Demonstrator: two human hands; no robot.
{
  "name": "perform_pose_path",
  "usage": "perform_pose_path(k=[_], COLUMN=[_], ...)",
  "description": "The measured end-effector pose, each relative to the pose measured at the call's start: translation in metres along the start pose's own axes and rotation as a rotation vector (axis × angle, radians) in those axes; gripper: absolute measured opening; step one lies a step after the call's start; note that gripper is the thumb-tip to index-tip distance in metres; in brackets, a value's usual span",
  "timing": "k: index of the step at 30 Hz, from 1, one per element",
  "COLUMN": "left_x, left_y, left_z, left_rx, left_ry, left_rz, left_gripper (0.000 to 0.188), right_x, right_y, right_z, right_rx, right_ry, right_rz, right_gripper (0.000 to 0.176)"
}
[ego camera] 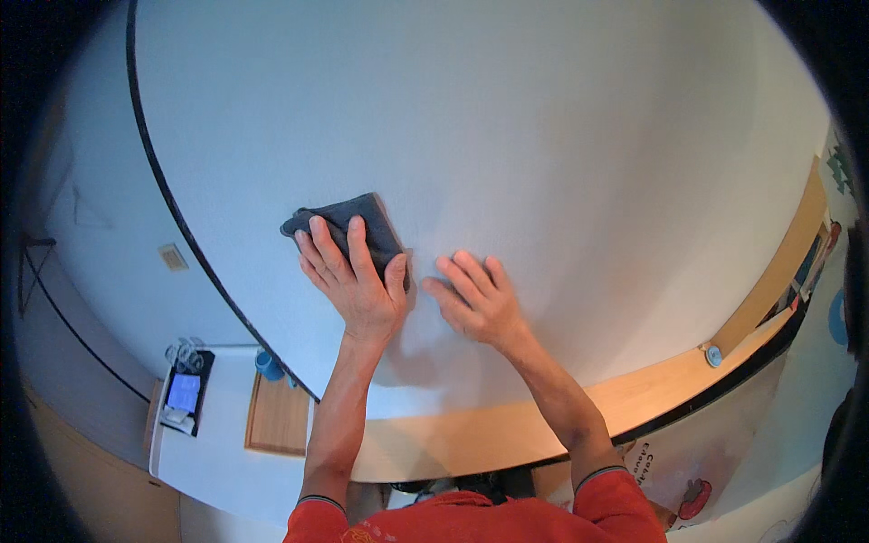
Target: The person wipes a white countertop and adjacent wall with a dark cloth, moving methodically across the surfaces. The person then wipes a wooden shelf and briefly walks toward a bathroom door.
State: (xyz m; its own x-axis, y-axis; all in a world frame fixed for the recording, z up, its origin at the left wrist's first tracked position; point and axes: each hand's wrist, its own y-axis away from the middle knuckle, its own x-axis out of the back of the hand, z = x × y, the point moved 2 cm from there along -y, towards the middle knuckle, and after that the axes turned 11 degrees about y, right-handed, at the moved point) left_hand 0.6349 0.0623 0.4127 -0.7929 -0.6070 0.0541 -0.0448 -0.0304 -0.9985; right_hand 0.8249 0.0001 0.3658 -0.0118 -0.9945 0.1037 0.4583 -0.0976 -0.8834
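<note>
A folded dark grey cloth (375,220) lies flat against a large white wall (516,122) in front of me. My left hand (356,285) is spread over the cloth and presses it to that surface, the thumb at its right edge. To the right, my right hand (478,298) holds nothing; its fingers are apart and slightly bent, close to or on the wall. Whether its fingertips touch the wall I cannot tell.
A light wooden ledge (461,434) runs below the wall, with a small blue round object (713,356) at its right. Lower left, a white counter (224,461) bears a wooden tray (277,415), a blue mug (269,365) and a black tray (204,390). A black strip (170,193) edges the wall.
</note>
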Motion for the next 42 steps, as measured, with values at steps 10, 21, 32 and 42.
perform_pose_path(k=[10,21,32,42], left_x=[-0.027,-0.026,0.008,0.006], left_y=[-0.109,-0.102,-0.084,-0.134], left_z=[0.024,0.011,-0.005,-0.01], left_rx=[-0.21,-0.143,-0.031,-0.013], left_ry=[-0.048,-0.102,-0.074,-0.067], left_rz=[0.056,0.012,0.0,0.057], left_gripper=[0.068,0.065,0.069,0.07], right_x=[-0.001,0.003,-0.003,-0.004], right_y=[0.003,-0.035,-0.039,-0.103], right_z=[-0.005,0.042,0.04,0.04], right_rx=[0.046,-0.244,-0.23,-0.218], right_ry=[-0.084,-0.03,0.058,0.017], right_rz=[0.023,0.082,0.086,0.074], right_gripper=[0.032,0.039,0.038,0.044])
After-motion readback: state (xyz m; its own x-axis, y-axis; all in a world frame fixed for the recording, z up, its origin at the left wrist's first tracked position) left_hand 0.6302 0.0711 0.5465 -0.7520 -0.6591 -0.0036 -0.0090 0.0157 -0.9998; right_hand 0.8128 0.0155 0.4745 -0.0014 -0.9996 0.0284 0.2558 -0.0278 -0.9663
